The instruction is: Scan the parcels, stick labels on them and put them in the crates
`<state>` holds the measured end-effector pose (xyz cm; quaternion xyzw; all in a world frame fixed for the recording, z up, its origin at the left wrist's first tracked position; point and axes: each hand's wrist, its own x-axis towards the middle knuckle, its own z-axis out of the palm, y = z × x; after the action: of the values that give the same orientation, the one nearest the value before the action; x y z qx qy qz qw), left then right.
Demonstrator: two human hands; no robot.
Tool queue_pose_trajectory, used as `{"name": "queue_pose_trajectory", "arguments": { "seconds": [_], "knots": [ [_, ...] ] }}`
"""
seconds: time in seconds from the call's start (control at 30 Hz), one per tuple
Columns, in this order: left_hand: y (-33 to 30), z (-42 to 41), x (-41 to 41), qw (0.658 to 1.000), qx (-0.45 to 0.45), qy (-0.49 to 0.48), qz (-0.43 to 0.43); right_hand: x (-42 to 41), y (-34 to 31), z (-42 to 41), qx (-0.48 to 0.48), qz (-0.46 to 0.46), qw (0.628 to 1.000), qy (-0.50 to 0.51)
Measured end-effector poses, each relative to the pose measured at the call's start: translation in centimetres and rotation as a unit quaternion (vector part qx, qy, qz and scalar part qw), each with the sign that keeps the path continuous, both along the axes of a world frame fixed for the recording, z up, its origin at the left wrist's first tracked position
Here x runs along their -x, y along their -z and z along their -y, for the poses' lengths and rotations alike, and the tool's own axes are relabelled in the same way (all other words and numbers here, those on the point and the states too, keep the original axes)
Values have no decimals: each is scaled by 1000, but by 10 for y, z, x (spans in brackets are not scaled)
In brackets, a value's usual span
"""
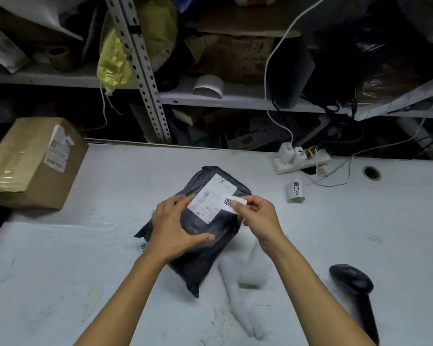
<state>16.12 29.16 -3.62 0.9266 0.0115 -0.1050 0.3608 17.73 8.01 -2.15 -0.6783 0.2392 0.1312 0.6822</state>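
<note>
A dark grey plastic parcel (205, 236) lies on the white table (60, 258) in the middle, with a white shipping label (210, 196) on its top. My left hand (175, 228) rests on the parcel's left side, fingers spread, thumb across its front. My right hand (258, 216) pinches a small white sticker (231, 203) with printed characters, held over the right edge of the shipping label. A black barcode scanner (355, 290) lies on the table at the lower right.
A taped cardboard box (33, 163) with a label stands at the table's left. A roll of printed stickers (296, 192), a power strip (300, 158) with cables and peeled backing strips (240, 295) lie on the table. Cluttered metal shelves (235, 101) stand behind.
</note>
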Motion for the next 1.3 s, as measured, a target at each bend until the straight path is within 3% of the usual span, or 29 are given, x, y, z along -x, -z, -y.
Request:
{"name": "queue_pose_trajectory", "arguments": {
  "seconds": [0.13,0.23,0.3,0.33,0.4,0.47,0.57,0.67,0.8,1.0,1.17,1.3],
  "knots": [
    [15,12,-18,977,-181,69,-88,-56,17,-10,199,1,977,-74],
    [29,21,-21,967,-227,90,-75,-78,18,-17,450,-31,873,-187],
    [33,21,-21,966,-235,95,-54,-83,17,-14,526,-39,825,-203],
    [34,20,-19,966,-235,99,-46,-82,15,-11,512,-49,834,-201],
    [33,16,-16,969,-224,99,-30,-72,19,-4,396,-50,904,-154],
    [31,13,-15,973,-207,100,-18,-51,23,4,319,10,945,-71],
    [19,14,-8,975,-190,112,-8,-23,16,18,247,77,965,45],
    [2,24,11,975,-170,131,53,-1,-2,41,165,73,982,53],
    [-30,65,48,965,-140,161,155,40,-37,89,238,119,964,-27],
    [-65,150,102,942,-141,242,187,120,-99,183,427,73,897,-86],
    [-80,246,151,911,-122,323,226,215,-119,275,381,37,924,2],
    [-89,328,191,873,-96,406,253,303,-118,351,399,-1,911,100]
  ]
}}
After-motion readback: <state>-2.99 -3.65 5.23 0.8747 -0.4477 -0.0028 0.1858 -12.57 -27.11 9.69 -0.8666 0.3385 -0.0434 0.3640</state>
